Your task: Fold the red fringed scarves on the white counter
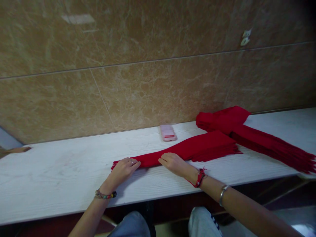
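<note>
A red fringed scarf [207, 144] lies across the white tabletop, narrow and gathered at the left, wider toward the right. My left hand [123, 169] is closed on the scarf near its left fringed end, thumb and fingers pinching the cloth. Farther right, my right hand [174, 163] grips the near edge of the same scarf, its fingers bent over the fabric. Parts of the cloth under both hands are hidden.
More folded red fringed cloth [266, 141] lies at the right, reaching back to the marbled wall [148, 95]. A pink, partly blurred rectangular object [168, 132] rests behind the scarf. The white table's [61, 197] front edge runs above my knees.
</note>
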Tool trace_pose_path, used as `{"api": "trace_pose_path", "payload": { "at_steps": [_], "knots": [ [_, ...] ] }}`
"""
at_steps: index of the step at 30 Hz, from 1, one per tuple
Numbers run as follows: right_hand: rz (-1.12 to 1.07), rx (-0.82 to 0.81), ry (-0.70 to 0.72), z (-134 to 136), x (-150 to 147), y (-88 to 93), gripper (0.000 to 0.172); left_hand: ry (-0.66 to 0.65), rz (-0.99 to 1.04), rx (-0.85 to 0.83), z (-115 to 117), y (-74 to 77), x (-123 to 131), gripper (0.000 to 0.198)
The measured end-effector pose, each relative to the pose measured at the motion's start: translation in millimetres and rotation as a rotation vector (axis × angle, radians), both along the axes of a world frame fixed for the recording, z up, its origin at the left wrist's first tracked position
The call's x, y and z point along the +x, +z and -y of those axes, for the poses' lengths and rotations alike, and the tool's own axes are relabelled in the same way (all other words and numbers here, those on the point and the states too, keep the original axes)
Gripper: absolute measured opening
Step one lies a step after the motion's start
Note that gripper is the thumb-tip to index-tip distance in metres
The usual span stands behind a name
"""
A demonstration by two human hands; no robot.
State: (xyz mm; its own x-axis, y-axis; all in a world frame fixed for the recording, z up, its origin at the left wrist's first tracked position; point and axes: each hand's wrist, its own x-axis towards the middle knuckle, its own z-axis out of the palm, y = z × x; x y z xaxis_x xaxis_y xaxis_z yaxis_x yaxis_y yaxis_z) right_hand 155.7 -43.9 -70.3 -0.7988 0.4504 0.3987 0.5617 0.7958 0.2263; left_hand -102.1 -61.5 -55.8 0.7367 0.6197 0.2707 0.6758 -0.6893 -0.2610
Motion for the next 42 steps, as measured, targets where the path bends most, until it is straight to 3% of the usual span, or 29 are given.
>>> {"api": "trace_pose_path", "payload": {
  "at_steps": [5, 10, 15, 20, 23, 26, 31, 35, 42],
  "knots": [
    [0.053, 0.029, 0.005, 5.6, 2.3, 4.8, 0.009, 0.023, -0.016, -0.121, 6.7, 3.0, 0.6, 0.021],
    [0.079, 0.074, -0.028, 15.6, -1.2, 9.2, 0.008, 0.137, -0.114, -0.258, 2.6, 22.4, 3.0, 0.035],
    [0.06, 0.065, -0.034, 23.1, -20.1, 6.8, 0.008, 0.173, -0.208, -0.298, 0.9, 34.0, 7.1, 0.029],
    [0.037, 0.044, -0.061, 25.5, -36.2, 4.2, 0.006, 0.116, -0.056, -0.424, 3.3, 37.8, -2.9, 0.026],
    [0.023, 0.026, -0.13, 28.2, -32.2, 2.8, 0.007, 0.081, 0.072, -0.557, -10.5, 41.8, -6.6, 0.029],
    [0.029, 0.009, -0.209, 31.6, -22.1, 1.8, 0.009, 0.135, 0.143, -0.556, -36.2, 41.6, 0.6, 0.032],
    [0.045, 0.005, -0.253, 31.7, -10.7, 0.6, 0.009, 0.223, 0.027, -0.664, -70.1, 33.6, 22.1, 0.033],
    [0.042, 0.004, -0.229, 32.1, -11.8, 1.1, 0.01, 0.296, 0.047, -0.761, -74.9, 29.7, 21.5, 0.027],
    [0.069, -0.004, -0.161, 32.1, -19.4, 5.0, 0.016, 0.285, 0.081, -0.805, -74.0, 27.3, 7.3, 0.023]
  ]
}}
